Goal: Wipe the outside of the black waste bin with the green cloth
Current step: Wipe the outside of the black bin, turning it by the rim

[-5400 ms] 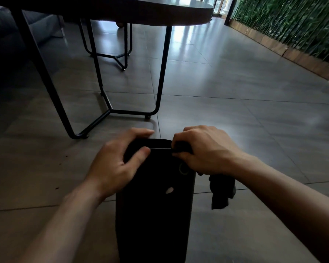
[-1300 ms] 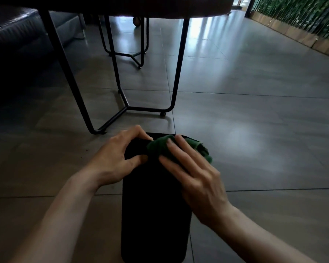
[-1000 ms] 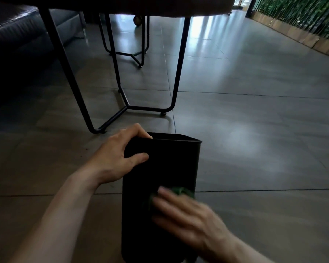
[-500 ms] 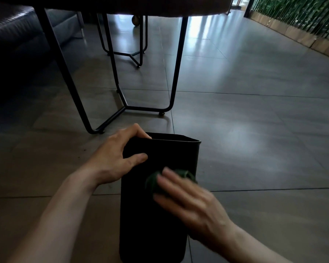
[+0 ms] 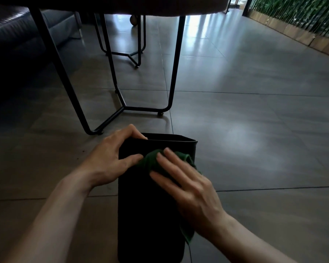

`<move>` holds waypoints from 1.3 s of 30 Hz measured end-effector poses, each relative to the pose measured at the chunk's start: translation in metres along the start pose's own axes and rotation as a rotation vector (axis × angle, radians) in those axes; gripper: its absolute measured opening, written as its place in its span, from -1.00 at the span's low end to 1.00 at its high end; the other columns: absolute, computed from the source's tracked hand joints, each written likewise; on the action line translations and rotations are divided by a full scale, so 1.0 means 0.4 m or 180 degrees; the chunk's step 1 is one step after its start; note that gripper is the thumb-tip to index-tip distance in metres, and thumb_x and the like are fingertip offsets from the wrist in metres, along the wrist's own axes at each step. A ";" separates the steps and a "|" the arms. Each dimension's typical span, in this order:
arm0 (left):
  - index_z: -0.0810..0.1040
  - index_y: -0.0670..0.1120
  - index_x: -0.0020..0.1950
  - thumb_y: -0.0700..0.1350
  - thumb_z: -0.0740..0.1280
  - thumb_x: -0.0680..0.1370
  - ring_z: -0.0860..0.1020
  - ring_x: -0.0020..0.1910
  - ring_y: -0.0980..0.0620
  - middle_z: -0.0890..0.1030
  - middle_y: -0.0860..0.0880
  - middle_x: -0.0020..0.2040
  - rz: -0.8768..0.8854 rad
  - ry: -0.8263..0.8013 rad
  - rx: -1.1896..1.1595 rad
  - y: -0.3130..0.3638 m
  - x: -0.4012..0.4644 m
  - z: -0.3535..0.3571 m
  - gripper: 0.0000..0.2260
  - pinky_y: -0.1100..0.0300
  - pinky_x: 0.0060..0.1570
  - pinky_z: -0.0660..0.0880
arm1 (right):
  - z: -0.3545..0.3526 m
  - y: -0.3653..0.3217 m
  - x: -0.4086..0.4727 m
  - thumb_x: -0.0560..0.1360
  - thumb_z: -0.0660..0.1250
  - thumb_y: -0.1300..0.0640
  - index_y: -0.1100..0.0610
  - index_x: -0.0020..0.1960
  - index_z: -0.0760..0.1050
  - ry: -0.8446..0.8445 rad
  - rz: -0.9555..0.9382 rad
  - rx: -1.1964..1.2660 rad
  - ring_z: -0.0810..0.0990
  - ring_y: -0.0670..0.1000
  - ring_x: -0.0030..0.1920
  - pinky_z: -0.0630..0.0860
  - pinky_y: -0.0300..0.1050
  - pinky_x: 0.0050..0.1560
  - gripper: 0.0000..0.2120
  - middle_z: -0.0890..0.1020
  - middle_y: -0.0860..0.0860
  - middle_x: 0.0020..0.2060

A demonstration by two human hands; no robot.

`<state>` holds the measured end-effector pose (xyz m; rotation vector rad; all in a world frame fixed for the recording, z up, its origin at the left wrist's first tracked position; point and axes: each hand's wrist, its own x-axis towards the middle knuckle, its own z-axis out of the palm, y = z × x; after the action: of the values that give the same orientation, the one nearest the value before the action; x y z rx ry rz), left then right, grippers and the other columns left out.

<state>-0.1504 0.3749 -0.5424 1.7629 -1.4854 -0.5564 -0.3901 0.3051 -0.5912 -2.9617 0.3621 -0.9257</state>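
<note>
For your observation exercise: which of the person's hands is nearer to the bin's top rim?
Left. The left hand grips the rim of the black waste bin at its left corner. The right hand lies lower, pressing the green cloth flat against the bin's side.

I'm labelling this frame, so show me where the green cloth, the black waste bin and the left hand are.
green cloth (image 5: 150,161), head view, on the bunched fold beside the fingertips.
black waste bin (image 5: 148,215), head view, on the bare side wall facing the camera.
left hand (image 5: 110,158), head view, on its back.
</note>
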 end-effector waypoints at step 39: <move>0.61 0.22 0.09 -0.44 0.31 0.50 0.38 0.43 0.28 0.36 0.34 0.46 -0.0823 0.0140 -0.0782 -0.012 -0.077 -0.066 -0.48 0.14 0.31 0.42 | -0.044 0.320 0.021 0.50 0.47 -0.20 0.07 0.21 0.65 -0.1040 0.4593 0.2649 0.78 0.10 -0.08 0.69 -0.07 -0.14 -0.58 0.74 0.07 0.04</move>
<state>-0.1350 0.4116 -0.5339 1.7681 -1.1131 -0.7906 -0.4208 0.1798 -0.5830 -1.3955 1.3460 -0.2260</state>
